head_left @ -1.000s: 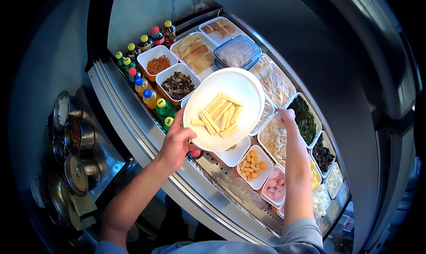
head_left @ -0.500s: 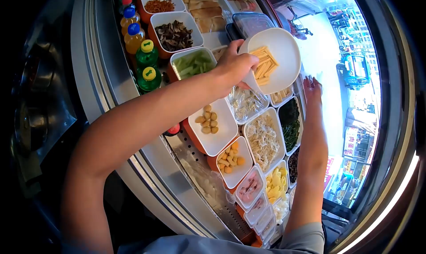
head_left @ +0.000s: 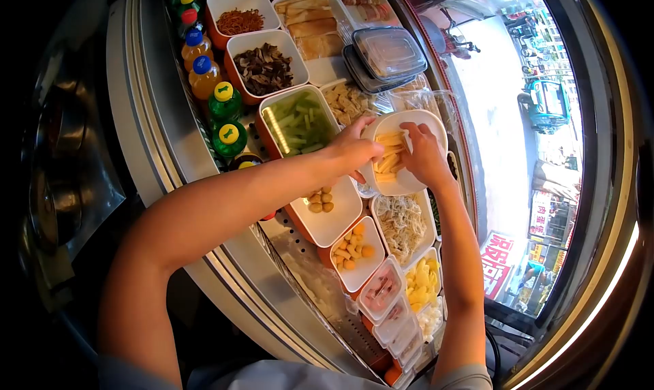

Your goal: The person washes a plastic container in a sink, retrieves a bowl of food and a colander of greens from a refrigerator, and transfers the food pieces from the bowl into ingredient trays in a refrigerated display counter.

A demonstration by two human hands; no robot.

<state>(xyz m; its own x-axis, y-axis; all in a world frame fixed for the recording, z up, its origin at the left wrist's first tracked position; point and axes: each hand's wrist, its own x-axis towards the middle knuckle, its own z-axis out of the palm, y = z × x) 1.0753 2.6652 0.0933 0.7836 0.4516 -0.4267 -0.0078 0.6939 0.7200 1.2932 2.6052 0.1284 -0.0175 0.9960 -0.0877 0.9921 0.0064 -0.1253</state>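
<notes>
My left hand (head_left: pixel 355 149) grips the near-left rim of a white tub (head_left: pixel 428 117), tilted and held above the other containers. Pale yellow sticks (head_left: pixel 388 160) lie inside it. Into this tub reaches my right hand (head_left: pixel 426 151), its bent fingers closed at the sticks; the fingertips are partly hidden. Under my left wrist stands a white-and-orange tub (head_left: pixel 325 223) with several small round balls. Celery-like green pieces (head_left: pixel 300 121) fill a tub just beyond my left forearm. Below the held tub is a container of bean sprouts (head_left: pixel 405 226).
Bottles (head_left: pixel 225 102) line the left edge. Beyond the celery-like pieces are dark mushrooms (head_left: pixel 264 68) and orange shreds (head_left: pixel 240 22). Black-rimmed lidded boxes (head_left: pixel 390 53) sit at the back. Lidded boxes (head_left: pixel 381 291) and yellow slices (head_left: pixel 422 281) are nearer me. Glass and a street lie right.
My right hand has come left from the far-right edge into the tub. The tub, in my left hand, has moved lower and slightly left in view. The camera view has shifted slightly.
</notes>
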